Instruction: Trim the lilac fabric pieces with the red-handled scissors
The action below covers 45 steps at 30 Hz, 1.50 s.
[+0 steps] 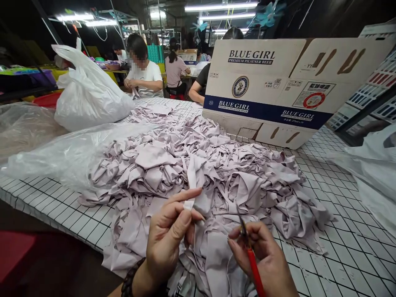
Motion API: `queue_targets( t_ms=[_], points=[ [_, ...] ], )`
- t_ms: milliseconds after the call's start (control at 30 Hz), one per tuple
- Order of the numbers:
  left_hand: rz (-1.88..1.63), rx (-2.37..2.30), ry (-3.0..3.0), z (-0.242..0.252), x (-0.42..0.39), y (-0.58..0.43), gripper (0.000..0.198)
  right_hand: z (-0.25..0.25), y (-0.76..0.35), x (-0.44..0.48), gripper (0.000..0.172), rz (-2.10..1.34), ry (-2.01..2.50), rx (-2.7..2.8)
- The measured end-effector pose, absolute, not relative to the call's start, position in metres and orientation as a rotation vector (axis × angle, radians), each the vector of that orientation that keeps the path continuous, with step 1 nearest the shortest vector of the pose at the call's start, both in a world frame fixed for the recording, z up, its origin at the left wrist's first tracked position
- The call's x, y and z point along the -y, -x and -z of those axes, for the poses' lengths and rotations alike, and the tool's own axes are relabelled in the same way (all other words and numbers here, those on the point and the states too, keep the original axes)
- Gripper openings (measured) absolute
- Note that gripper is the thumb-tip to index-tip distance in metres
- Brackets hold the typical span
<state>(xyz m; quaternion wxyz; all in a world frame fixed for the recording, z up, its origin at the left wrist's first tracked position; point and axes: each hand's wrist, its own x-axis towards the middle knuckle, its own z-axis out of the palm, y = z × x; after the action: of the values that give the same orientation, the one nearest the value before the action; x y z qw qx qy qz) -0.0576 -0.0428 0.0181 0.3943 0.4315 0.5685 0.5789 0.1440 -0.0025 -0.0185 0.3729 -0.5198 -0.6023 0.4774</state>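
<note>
My left hand pinches a narrow pale lilac fabric strip between thumb and forefinger, holding it upright above the heap. My right hand is closed around small red-handled snips, whose dark blades point up toward the strip. Both hands hover at the near edge of a large pile of pale lilac fabric pieces that spreads over the white gridded table.
A Blue Girl beer carton lies on its side behind the pile. A full white plastic bag and clear plastic sheeting sit at left. More plastic lies at right. Several people sit working at the far end.
</note>
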Motion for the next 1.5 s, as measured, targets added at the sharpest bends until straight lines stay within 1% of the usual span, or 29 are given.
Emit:
queue_targets(
  t_ms=[67, 167, 267, 367, 433, 500, 600, 667, 833, 933, 1033, 1100, 1200, 1300, 1400, 1500],
  points=[
    [-1.462, -1.45, -1.1, -0.026, 0.049, 0.06, 0.043, 0.004, -0.129, -0.009, 0.032, -1.272, 1.238, 1.452],
    [-1.558, -1.388, -1.052, -0.034, 0.054, 0.061, 0.033, -0.013, -0.094, -0.033, 0.037, -1.456, 0.897, 1.444],
    [-1.676, -1.31, -0.991, -0.037, 0.058, 0.06, 0.028, -0.017, -0.055, -0.061, 0.043, -1.634, 0.619, 1.5],
    [-1.736, -1.203, -0.931, -0.036, 0.061, 0.064, 0.025, -0.022, -0.032, -0.081, 0.05, -1.705, 0.534, 1.541],
    [-1.761, -1.103, -0.882, -0.035, 0.063, 0.066, 0.023, -0.032, -0.034, -0.083, 0.047, -1.715, 0.546, 1.53],
    [-1.758, -0.944, -0.826, -0.032, 0.063, 0.066, 0.023, -0.045, -0.051, -0.075, 0.04, -1.711, 0.611, 1.502],
    [-1.707, -0.689, -0.79, -0.027, 0.058, 0.059, 0.024, -0.053, -0.089, -0.049, 0.033, -1.711, 0.847, 1.462],
    [-1.671, -0.586, -0.802, -0.023, 0.051, 0.05, 0.024, -0.043, -0.111, -0.031, 0.037, -1.707, 0.963, 1.44],
    [-1.477, -0.525, -0.754, -0.008, 0.035, 0.031, 0.022, 0.008, -0.129, -0.01, 0.044, -1.722, 1.094, 1.378],
    [-1.405, -0.495, -0.732, -0.001, 0.033, 0.027, 0.024, 0.017, -0.131, -0.011, 0.043, -1.725, 1.1, 1.335],
    [-1.427, -0.636, -0.853, 0.002, 0.034, 0.028, 0.026, 0.004, -0.139, -0.011, 0.036, -1.572, 1.171, 1.394],
    [-1.433, -0.799, -1.013, 0.002, 0.035, 0.03, 0.027, -0.009, -0.146, -0.007, 0.031, -1.418, 1.253, 1.557],
    [-1.421, -0.973, -1.266, 0.003, 0.034, 0.033, 0.027, -0.025, -0.152, 0.002, 0.033, -1.137, 1.433, 1.868],
    [-1.393, -1.025, -1.433, 0.004, 0.031, 0.036, 0.029, -0.032, -0.152, 0.01, 0.03, -0.909, 1.571, 2.032],
    [-1.349, -1.056, -1.52, 0.003, 0.03, 0.038, 0.031, -0.033, -0.151, 0.012, 0.028, -0.776, 1.588, 2.083],
    [-1.303, -1.06, -1.552, 0.001, 0.03, 0.039, 0.033, -0.033, -0.152, 0.011, 0.027, -0.722, 1.582, 2.104]
  ],
)
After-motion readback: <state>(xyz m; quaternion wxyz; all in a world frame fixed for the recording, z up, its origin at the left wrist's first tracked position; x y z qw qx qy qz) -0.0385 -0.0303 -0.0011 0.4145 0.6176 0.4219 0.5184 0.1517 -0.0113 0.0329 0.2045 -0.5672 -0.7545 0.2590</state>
